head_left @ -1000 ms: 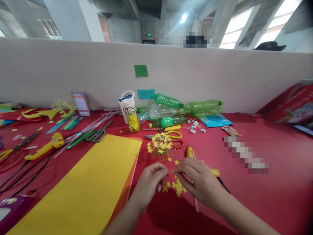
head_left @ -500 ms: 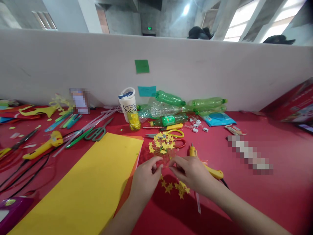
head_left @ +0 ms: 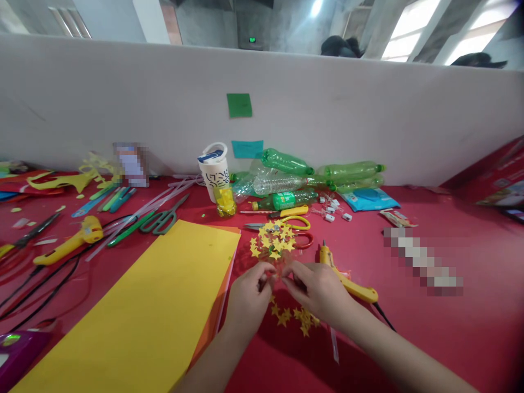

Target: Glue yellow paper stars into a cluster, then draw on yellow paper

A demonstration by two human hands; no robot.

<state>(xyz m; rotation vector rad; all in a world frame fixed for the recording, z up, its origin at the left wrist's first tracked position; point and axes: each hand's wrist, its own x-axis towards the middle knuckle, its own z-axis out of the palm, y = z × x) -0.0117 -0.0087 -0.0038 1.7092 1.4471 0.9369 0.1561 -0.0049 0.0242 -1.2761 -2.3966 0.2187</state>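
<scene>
My left hand [head_left: 251, 286] and my right hand [head_left: 317, 284] meet near the middle of the red table, thumbs and fingertips pinched together almost touching. What lies between the fingertips is too small or see-through to name. Just beyond them is a cluster of yellow paper stars [head_left: 273, 239], seemingly on a clear plastic piece whose lower part the fingers partly cover. More loose yellow stars [head_left: 283, 315] lie on the table below and between my hands. A yellow glue gun [head_left: 356, 288] rests beside my right wrist, partly behind it.
Yellow paper sheets [head_left: 135, 305] lie left of my left arm. Red-and-yellow-handled scissors [head_left: 301, 222] and a yellow cutter [head_left: 291, 212] lie behind the stars. Green bottles [head_left: 286, 161] and a white cup [head_left: 213, 177] stand along the partition [head_left: 123, 93]. A second glue gun [head_left: 69, 248] is at left.
My fingertips have drawn slightly closer together, still pinched. The view has shifted a little; the objects on the table stay in place.
</scene>
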